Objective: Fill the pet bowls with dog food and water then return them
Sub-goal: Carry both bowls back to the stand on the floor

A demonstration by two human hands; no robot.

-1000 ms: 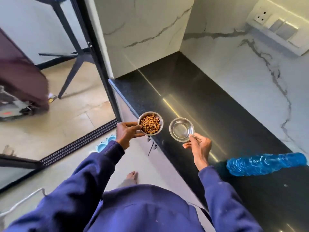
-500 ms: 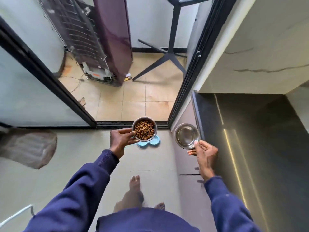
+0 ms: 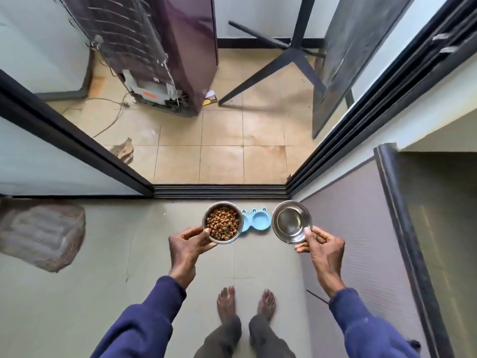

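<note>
Now both bowls are up in the air, one in each hand, above the grey floor (image 3: 108,293). The left hand (image 3: 189,245) holds the steel food bowl (image 3: 223,223) at its near rim: the thumb lies over the edge and the fingers (image 3: 210,246) curl beneath it. This bowl is level and filled with brown dog food (image 3: 222,224). The right hand (image 3: 324,245) holds the steel water bowl (image 3: 292,221) the same way, thumb pressed on the near rim, fingers curled under. Its inside is shiny, and I cannot tell whether there is water in it. The two bowls are held side by side and apart.

Between them, lower down, a light blue double bowl stand (image 3: 255,220) lies on the floor just before the black door track (image 3: 219,191). One round hollow of the stand shows plainly; the food bowl hides part of the other. The person's bare feet (image 3: 226,303) stand near the stand, toes pointing at it, and blue sleeves (image 3: 144,319) cover both forearms.

To the right runs a grey cabinet front (image 3: 361,228) with the dark tabletop (image 3: 444,215) over it. On the far left a crumpled brown cloth (image 3: 41,233) lies on the floor. Beyond the track, on beige tiles (image 3: 219,156), stand a purple fridge (image 3: 185,47) seen from behind and a black table base (image 3: 289,55).
</note>
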